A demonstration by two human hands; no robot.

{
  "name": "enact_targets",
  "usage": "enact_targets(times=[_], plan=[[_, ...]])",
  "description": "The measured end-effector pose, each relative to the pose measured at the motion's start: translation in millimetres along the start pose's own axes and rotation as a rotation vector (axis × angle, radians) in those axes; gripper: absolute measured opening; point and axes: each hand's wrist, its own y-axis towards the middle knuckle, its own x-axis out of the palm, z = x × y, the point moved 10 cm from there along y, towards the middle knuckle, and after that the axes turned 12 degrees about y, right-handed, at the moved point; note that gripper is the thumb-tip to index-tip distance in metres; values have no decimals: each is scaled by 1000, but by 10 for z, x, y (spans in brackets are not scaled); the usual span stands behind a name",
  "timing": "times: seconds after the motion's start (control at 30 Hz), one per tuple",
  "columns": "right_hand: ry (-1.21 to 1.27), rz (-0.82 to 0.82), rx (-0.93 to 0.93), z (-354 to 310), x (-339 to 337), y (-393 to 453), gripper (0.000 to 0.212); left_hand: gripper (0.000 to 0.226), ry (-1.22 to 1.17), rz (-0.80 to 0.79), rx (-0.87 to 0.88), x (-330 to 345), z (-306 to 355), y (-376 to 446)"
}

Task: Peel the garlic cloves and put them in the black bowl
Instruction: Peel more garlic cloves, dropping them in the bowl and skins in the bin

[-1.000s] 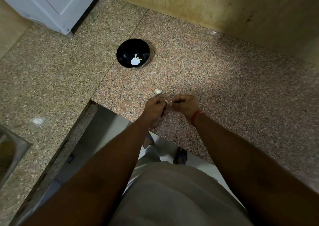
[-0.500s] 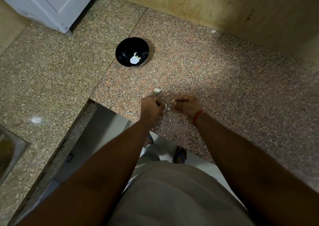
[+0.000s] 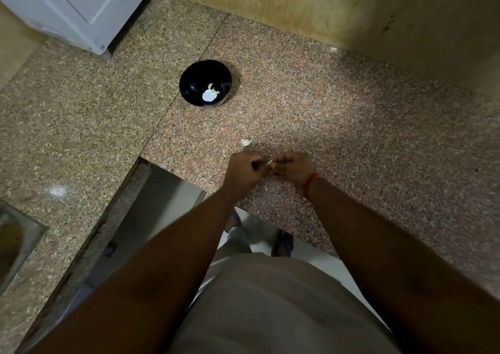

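My left hand [image 3: 243,171] and my right hand [image 3: 290,168] meet just above the granite counter near its front edge. Between their fingertips they pinch a small pale garlic clove [image 3: 269,162], mostly hidden by the fingers. A second, loose garlic clove [image 3: 246,143] lies on the counter just beyond my hands. The black bowl [image 3: 196,79] stands farther back and to the left, with peeled garlic pieces [image 3: 211,88] and a bright glare spot inside.
A white appliance [image 3: 81,10] stands at the back left and a wooden wall panel [image 3: 351,10] runs along the back right. A steel sink corner [image 3: 16,240] shows at the left edge. Small bits of garlic skin [image 3: 263,188] lie under my hands.
My hands have closed together again on the clove after being slightly apart half a second ago. The bowl and the loose clove have not moved.
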Motion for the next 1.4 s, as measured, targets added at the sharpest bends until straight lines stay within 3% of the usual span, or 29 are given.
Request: enact_targets(times=[0.17,0.4,0.5,0.63,0.7,0.93,1.0,1.2,1.4], plan=[[-14,5,-3,-15,-9,1,13,14,6,-5,16,-2,-7,10],[-59,9,3,-22,4,19,10,17,-45,-11,-88,60,-71,16],[-256,97,-81,-131,-96,67,7,22,28,2,-169,74,-231,-28],[-665,269,-334,-514,-211,90,17,16,96,-33,-194,45,-320,-142],[-809,276,-402,-618,-170,103,21,13,114,-62,-202,74,-362,-201],[-1106,214,-640,-576,164,-120,27,51,204,-199,-83,255,-269,-343],[-1103,163,-654,-489,219,-190,33,53,237,-218,-60,302,-244,-345],[-1181,-252,-607,-167,520,-252,43,31,277,-204,-37,326,-176,-354],[-1318,-379,-575,-74,644,-291,49,18,249,-130,2,267,-258,-461]])
